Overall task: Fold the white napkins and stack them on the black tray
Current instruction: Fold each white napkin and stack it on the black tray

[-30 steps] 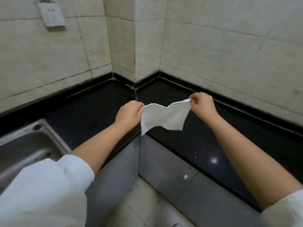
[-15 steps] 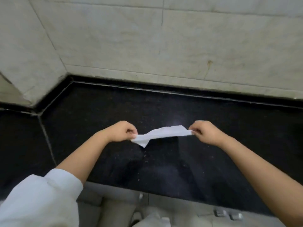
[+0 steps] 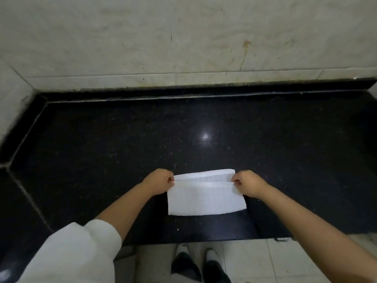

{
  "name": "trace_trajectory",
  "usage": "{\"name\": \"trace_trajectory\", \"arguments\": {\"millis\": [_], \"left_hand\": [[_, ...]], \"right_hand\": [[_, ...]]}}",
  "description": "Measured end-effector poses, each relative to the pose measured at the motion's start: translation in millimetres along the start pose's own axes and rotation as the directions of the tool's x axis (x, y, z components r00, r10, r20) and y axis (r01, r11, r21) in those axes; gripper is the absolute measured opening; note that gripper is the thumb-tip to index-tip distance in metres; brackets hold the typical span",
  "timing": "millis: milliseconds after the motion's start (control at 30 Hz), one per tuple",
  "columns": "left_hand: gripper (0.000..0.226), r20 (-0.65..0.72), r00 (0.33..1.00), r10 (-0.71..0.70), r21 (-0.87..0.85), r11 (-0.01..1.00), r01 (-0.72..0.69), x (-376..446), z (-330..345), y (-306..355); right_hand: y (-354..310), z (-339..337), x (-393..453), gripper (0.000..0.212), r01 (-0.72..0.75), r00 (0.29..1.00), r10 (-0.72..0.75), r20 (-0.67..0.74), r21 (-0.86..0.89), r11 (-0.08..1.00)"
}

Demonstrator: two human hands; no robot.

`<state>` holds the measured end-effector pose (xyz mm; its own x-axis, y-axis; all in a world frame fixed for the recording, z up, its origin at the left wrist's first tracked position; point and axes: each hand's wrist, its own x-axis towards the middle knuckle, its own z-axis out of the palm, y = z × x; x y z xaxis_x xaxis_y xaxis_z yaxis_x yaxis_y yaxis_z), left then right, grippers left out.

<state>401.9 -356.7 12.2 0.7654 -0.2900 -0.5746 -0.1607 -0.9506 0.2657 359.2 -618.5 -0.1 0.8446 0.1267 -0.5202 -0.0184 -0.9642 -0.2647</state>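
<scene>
A white napkin (image 3: 206,198) lies spread on the black stone counter (image 3: 142,144), near its front edge. A folded-over flap runs along the napkin's far side. My left hand (image 3: 160,180) pinches the napkin's left end at the fold line. My right hand (image 3: 247,182) pinches the right end at the same line. Both fists are closed on the paper. No black tray is in view.
A pale tiled wall (image 3: 183,37) rises behind the counter, with a black backsplash strip (image 3: 204,90) at its foot. The counter bends away at the left corner. Below the front edge I see the tiled floor (image 3: 255,260) and my shoes (image 3: 195,264).
The view swung from the corner by the sink to the straight counter. The napkin, held stretched in the air before, now lies flat on the counter with its far edge folded over.
</scene>
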Motion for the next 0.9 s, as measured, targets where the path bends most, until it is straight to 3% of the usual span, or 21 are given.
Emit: {"name": "trace_trajectory", "arguments": {"millis": [133, 333, 500, 600, 667, 733, 833, 900], "left_hand": [[0.023, -0.18, 0.983, -0.03, 0.067, 0.997, 0.043, 23, 12, -4], [0.036, -0.219, 0.972, 0.084, 0.082, 0.994, -0.068, 32, 35, -20], [0.03, -0.175, 0.967, 0.186, 0.101, 0.98, -0.17, 31, 29, -25], [0.023, -0.247, 0.947, 0.207, -0.017, 0.976, -0.218, 29, -3, -30], [0.016, -0.326, 0.914, 0.242, -0.006, 0.966, -0.258, 25, -32, -34], [0.013, -0.458, 0.846, 0.275, 0.016, 0.953, -0.301, 20, -58, -36], [0.011, -0.646, 0.661, 0.382, 0.18, 0.918, -0.354, 13, -81, -41], [0.015, -0.656, 0.6, 0.458, 0.315, 0.888, -0.334, 9, -78, -47]], "right_hand": [[-7, 7, 26, 0.032, -0.055, 0.98, 0.055, -0.191, 0.006, 0.998], [-9, 16, 43, 0.026, -0.108, 0.973, 0.099, -0.207, -0.03, 0.994], [-9, 0, 35, 0.024, -0.04, 0.985, 0.029, -0.173, -0.062, 0.997], [-12, -29, 25, 0.019, -0.003, 0.974, 0.01, -0.228, 0.032, 0.999], [-16, -51, 17, 0.013, 0.04, 0.955, -0.003, -0.296, 0.121, 0.992], [-22, -69, 14, 0.008, 0.124, 0.905, -0.059, -0.421, 0.128, 0.984], [-30, -77, 14, 0.007, 0.243, 0.703, -0.196, -0.683, -0.028, 0.97], [-34, -66, 18, 0.018, 0.254, 0.604, -0.231, -0.763, -0.09, 0.963]]}}
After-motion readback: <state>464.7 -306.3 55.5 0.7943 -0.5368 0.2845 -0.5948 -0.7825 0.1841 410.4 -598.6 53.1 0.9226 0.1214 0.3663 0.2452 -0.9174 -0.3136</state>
